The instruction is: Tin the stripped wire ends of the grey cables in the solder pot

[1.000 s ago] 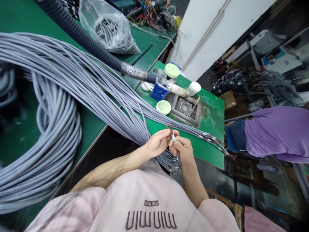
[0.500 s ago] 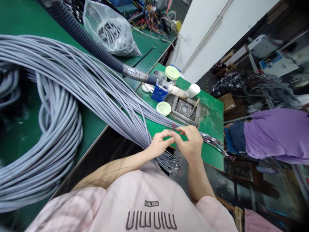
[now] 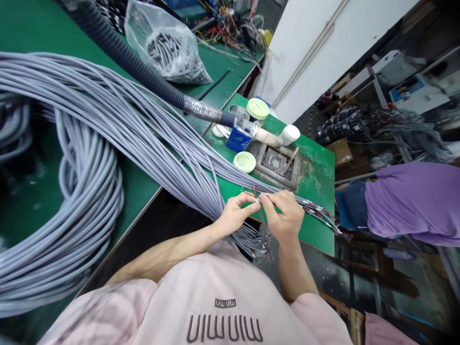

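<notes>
Close together above the green bench's front edge, my left hand (image 3: 235,213) and my right hand (image 3: 285,218) both pinch the end of one grey cable (image 3: 263,219). Thin coloured wires (image 3: 254,190), some red and some dark, fan out from that end just above my fingertips. Below my fingers the cable hangs down between the hands. Exactly which strands each fingertip grips is too small to tell. Behind and beside my hands runs a thick bundle of grey cables (image 3: 143,139), with stripped, coloured ends (image 3: 319,211) lying to the right.
A dirty square solder pot (image 3: 276,163) sits behind my hands under a ribbed hose (image 3: 158,81). Nearby are a pale green lid (image 3: 245,162), a white cup (image 3: 289,134) and a blue box (image 3: 238,138). A plastic bag (image 3: 165,48) lies farther back. A person in purple (image 3: 413,203) is at right.
My fingertips have drawn slightly apart and changed their pinch at the cable end. The coloured wires now spread more widely above them. The bench things stay in place.
</notes>
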